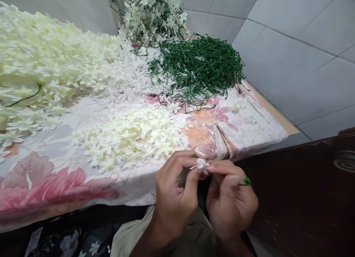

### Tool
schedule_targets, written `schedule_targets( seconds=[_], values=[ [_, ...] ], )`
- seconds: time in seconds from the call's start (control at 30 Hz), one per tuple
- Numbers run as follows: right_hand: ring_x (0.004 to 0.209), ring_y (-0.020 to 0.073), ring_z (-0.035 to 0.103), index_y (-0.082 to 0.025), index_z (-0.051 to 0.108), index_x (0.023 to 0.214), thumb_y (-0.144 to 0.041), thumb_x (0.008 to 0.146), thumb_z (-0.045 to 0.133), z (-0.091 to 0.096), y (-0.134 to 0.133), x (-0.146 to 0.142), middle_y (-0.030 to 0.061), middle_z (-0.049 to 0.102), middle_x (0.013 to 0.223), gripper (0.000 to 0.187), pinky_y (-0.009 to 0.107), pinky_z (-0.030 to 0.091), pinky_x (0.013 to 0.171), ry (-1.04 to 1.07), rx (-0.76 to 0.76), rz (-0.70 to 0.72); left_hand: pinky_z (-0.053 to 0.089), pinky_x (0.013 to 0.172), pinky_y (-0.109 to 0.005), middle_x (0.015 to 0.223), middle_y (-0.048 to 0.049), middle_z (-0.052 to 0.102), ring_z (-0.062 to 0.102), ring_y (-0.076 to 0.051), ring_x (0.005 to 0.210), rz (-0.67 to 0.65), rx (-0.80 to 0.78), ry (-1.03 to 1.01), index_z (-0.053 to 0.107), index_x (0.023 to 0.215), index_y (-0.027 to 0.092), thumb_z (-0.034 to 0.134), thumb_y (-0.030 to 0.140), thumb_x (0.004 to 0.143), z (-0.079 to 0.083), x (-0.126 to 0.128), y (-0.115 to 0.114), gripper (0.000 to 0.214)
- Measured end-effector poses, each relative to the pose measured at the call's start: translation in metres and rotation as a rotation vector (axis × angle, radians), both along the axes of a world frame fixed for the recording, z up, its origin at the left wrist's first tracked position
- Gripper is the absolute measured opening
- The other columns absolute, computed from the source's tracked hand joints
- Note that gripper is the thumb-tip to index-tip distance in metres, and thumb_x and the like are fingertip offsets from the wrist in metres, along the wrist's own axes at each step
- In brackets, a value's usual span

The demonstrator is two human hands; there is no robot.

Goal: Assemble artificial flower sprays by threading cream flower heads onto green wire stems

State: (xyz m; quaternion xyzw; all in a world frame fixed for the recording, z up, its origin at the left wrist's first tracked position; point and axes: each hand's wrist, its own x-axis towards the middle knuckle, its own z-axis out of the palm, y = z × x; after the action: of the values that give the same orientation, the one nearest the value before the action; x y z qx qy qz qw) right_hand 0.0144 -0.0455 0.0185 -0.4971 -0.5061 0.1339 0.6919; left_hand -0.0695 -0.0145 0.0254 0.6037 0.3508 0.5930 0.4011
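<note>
At the table's front edge, my left hand point(177, 186) pinches a small white artificial flower point(201, 163) between thumb and fingers. My right hand point(231, 198) is closed against it, gripping a green plastic stem whose tip point(246, 181) sticks out beyond the fingers. Another bit of green shows just behind the left fingertips. The fingers hide most of the stem and how it meets the flower. Just beyond my left hand lies a small heap of cream-white flower heads point(138, 135).
A patterned cloth covers the table point(63, 183). Large piles of cream petals point(55, 61), white stamens point(133, 75) and green stems point(202, 64) lie behind, with assembled flowers point(155, 16) at the back. Tiled walls point(299, 50) enclose it; a dark wooden panel point(302, 198) stands right.
</note>
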Motion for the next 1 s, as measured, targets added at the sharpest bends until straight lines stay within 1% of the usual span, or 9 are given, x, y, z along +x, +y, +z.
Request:
schedule_targets(
  seconds=[0.13,0.27,0.37,0.5,0.6,0.67,0.73,0.83,1.0],
  values=[
    [0.088,0.0178,0.05,-0.017,0.061,0.088,-0.039,0.099,0.038,0.002,-0.002,-0.009,0.0062,0.05,0.088,0.034,0.03,0.043,0.071,0.067,-0.061,0.136,0.049,0.074,-0.022,0.086,-0.0033,0.064,0.061,-0.013,0.083,0.092,0.032,0.05,0.058,0.084,0.017,0.054,0.004,0.083,0.003,-0.005,0.001,0.013],
    [0.092,0.0181,0.047,-0.016,0.06,0.077,-0.032,0.099,0.041,0.01,0.002,-0.028,0.006,0.047,0.086,0.033,0.033,0.04,0.08,0.023,-0.041,0.084,0.049,0.071,-0.019,0.085,-0.0023,0.065,0.062,-0.011,0.08,0.19,0.085,0.107,0.058,0.083,0.017,0.053,0.004,0.083,0.007,-0.016,-0.001,0.014],
    [0.084,0.018,0.05,-0.016,0.064,0.082,-0.028,0.095,0.049,0.02,0.012,-0.043,0.0054,0.053,0.081,0.023,0.034,0.039,0.078,0.056,0.009,0.064,0.049,0.072,-0.019,0.085,-0.002,0.065,0.062,-0.01,0.081,0.231,0.109,0.134,0.06,0.086,0.017,0.051,0.004,0.084,0.011,-0.028,-0.005,0.015],
    [0.065,0.014,0.048,-0.015,0.06,0.076,-0.026,0.097,0.046,0.027,0.027,-0.048,0.0014,0.048,0.062,0.027,0.032,0.041,0.073,0.27,0.075,0.207,0.052,0.074,-0.025,0.098,-0.0052,0.066,0.063,-0.016,0.089,0.303,0.12,0.1,0.064,0.088,0.019,0.056,0.005,0.082,0.009,-0.039,-0.008,0.017],
    [0.062,0.014,0.052,-0.015,0.062,0.093,-0.023,0.099,0.038,0.024,0.034,-0.043,0.0005,0.052,0.056,0.026,0.034,0.045,0.079,0.409,0.028,0.209,0.052,0.073,-0.028,0.104,-0.0054,0.065,0.062,-0.018,0.093,0.467,0.163,0.056,0.067,0.085,0.021,0.062,0.01,0.08,0.005,-0.046,-0.005,0.013],
    [0.062,0.0143,0.055,-0.017,0.06,0.109,-0.022,0.099,0.039,0.019,0.035,-0.041,0.0004,0.054,0.054,0.024,0.034,0.047,0.078,0.435,-0.001,0.23,0.051,0.073,-0.027,0.093,-0.0038,0.067,0.063,-0.017,0.086,0.521,0.214,-0.004,0.067,0.084,0.02,0.06,0.01,0.081,0.004,-0.05,-0.001,0.012],
    [0.056,0.013,0.053,-0.02,0.059,0.11,-0.021,0.098,0.039,0.013,0.033,-0.04,-0.0012,0.049,0.05,0.023,0.029,0.048,0.066,0.459,0.004,0.334,0.052,0.072,-0.027,0.08,-0.0026,0.068,0.063,-0.016,0.078,0.485,0.253,-0.052,0.065,0.085,0.019,0.058,0.007,0.081,0.005,-0.054,0.003,0.014],
    [0.048,0.011,0.049,-0.021,0.062,0.097,-0.021,0.097,0.04,0.006,0.027,-0.043,-0.0021,0.043,0.047,0.022,0.02,0.043,0.049,0.445,-0.049,0.497,0.053,0.069,-0.028,0.073,-0.0025,0.066,0.063,-0.016,0.072,0.393,0.268,-0.083,0.064,0.084,0.017,0.058,0.006,0.08,0.007,-0.058,0.006,0.014],
    [0.046,0.0081,0.045,-0.017,0.062,0.078,-0.025,0.088,0.058,0.006,0.02,-0.052,0.0,0.051,0.057,0.014,0.015,0.038,0.041,0.336,-0.21,0.338,0.051,0.067,-0.023,0.072,-0.001,0.065,0.061,-0.013,0.07,0.317,0.21,-0.112,0.063,0.082,0.016,0.058,0.005,0.08,0.008,-0.058,0.001,0.013]
  ],
)
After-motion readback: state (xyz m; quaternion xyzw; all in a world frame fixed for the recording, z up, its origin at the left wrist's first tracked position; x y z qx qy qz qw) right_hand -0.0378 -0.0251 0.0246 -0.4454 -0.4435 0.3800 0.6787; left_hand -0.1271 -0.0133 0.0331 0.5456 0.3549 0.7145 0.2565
